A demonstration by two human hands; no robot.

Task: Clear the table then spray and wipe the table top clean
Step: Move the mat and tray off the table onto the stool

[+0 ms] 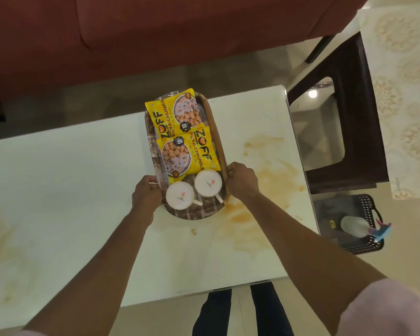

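Two yellow packets on a tray point(218, 141) carry the only clearly readable print. The far packet point(172, 115) reads "ZOFF" in black and orange letters, with "YA CHUNKS" beside it and a black badge marked "10". The near packet point(192, 154), turned the other way, reads "ZOFF", "S YA CHUNKS" and "10". Two white cups point(180, 195) bear small orange logos, too small to read.
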